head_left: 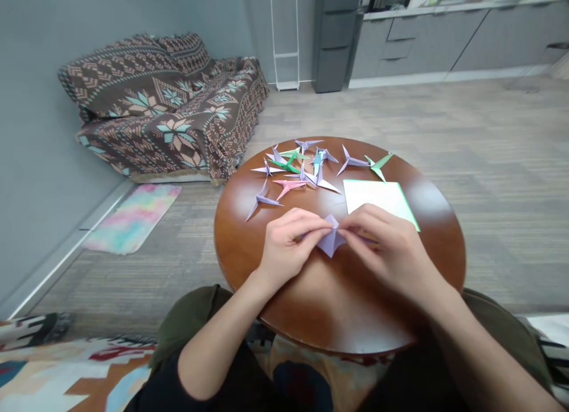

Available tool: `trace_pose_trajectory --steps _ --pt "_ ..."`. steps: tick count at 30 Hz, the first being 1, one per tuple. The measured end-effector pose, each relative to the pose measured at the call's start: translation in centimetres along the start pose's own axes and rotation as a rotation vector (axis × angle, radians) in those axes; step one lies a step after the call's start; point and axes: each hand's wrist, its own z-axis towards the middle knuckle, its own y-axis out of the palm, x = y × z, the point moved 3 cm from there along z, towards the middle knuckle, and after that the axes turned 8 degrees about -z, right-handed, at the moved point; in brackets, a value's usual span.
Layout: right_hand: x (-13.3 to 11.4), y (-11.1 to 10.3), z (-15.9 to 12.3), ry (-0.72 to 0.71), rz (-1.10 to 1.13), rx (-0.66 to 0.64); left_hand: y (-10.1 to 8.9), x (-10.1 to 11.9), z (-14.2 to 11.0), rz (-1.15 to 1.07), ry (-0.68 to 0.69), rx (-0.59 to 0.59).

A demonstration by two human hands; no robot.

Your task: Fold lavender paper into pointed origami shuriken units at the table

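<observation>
Purple folded paper (330, 244) is held by you above the middle of the round table (351, 323). Your left hand (285, 238) reaches over the table from its near left, thumb and forefinger pinched on the paper; your right hand (392, 238) comes from its near right, fingertips pinching likewise. On the table's far half lie a white, green-edged sheet (373, 192) and many folded figures (291, 185). Beyond the table, leftward, is a covered sofa (178, 109).

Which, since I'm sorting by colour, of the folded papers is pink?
The pink folded paper, right of the leftmost purple one; the others look purple, green or bluish.
</observation>
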Motion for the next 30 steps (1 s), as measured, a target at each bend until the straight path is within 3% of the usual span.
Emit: trace_pose_trajectory --steps 6,17,24,27,30 --pt "-0.1 0.4 0.1 0.018 0.072 -0.013 0.1 0.4 0.0 -0.034 -0.032 -0.017" --pt "-0.8 0.4 0.3 -0.045 -0.089 -0.056 0.2 0.7 0.1 0.003 0.039 -0.027" --pt "0.8 -1.6 0.0 0.031 -0.061 0.067 -0.3 -0.4 0.1 -0.009 -0.16 0.059" --pt "0.6 -1.9 0.0 0.017 -0.076 0.131 0.0 -0.6 -0.2 -0.011 -0.215 -0.014" --pt "-0.1 -1.2 0.0 -0.02 -0.037 0.129 0.6 -1.0 -0.5 -0.103 -0.373 -0.132"
